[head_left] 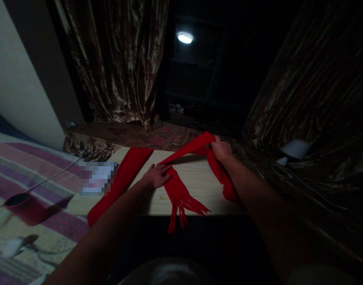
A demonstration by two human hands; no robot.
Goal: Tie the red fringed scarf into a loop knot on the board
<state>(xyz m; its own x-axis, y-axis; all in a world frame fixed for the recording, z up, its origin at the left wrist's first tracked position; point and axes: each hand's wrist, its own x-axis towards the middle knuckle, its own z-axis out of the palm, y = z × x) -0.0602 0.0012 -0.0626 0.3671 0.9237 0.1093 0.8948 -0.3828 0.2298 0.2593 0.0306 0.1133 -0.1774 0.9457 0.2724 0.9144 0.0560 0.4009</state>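
Observation:
A red scarf (179, 186) with a fringed end lies partly on a pale wooden board (196, 174). My left hand (157, 175) rests on the scarf above the fringe, with its fingers spread and flat. My right hand (221, 149) is closed on the scarf farther along and holds a stretch of it raised off the board. From that hand, more of the scarf drops toward the right edge of the board. Another red strip of cloth (122, 182) crosses the board's left side; whether it belongs to the same scarf I cannot tell.
A blurred-out flat item (98, 178) lies on the board's left edge. Left of it, a red cylindrical container (29, 208) and a white plug with cable (14, 247) rest on a striped bedspread (59, 166). A white lamp (295, 149) stands at right. Curtains (116, 59) hang behind.

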